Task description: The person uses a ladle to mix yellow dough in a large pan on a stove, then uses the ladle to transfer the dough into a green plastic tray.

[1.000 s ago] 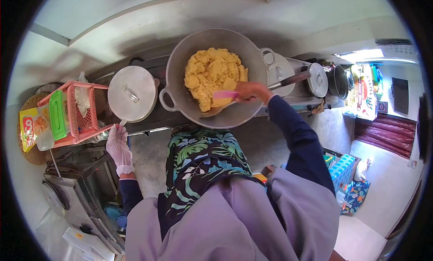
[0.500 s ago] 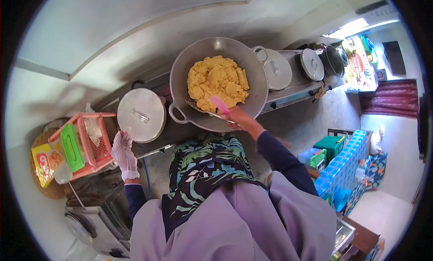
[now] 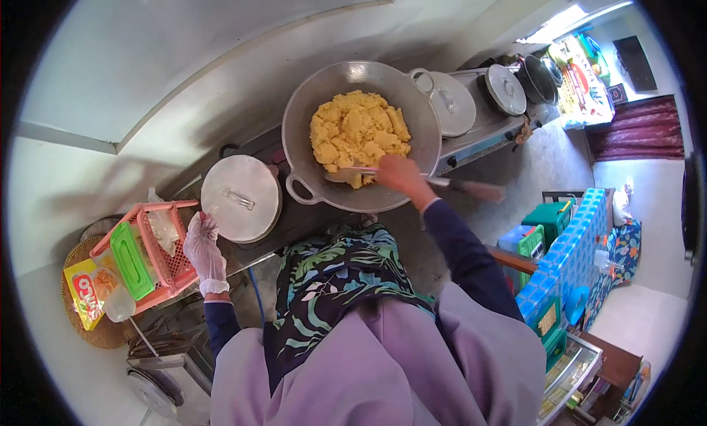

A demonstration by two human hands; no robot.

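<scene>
A large metal wok [image 3: 303, 109] with two loop handles holds a lumpy yellow mass [image 3: 359, 128]. My bare right hand [image 3: 398, 177] is over the wok's near right side, closed around a long-handled metal spatula [image 3: 440, 181]. Its flat end reaches under the near edge of the yellow mass; its brownish handle, smeared by motion, sticks out to the right. My left hand [image 3: 204, 255], in a thin whitish glove, is between a lidded pot [image 3: 241, 198] and a pink basket [image 3: 179, 266]. Its fingers are drawn together; whatever they hold, if anything, cannot be made out.
Lidded pots [image 3: 451, 106] stand along the stove [image 3: 479, 135] right of the wok. Beside the pink basket are a green lid [image 3: 132, 260] and a yellow packet [image 3: 86, 293]. Behind on the right is a blue-checked table cover [image 3: 560, 271] with green containers [image 3: 549, 221].
My right hand has moved up and right, swinging the spatula flatter. A pink piece seen by its fingers no longer shows clearly. The whole view has tilted slightly; my left hand stays near the pot.
</scene>
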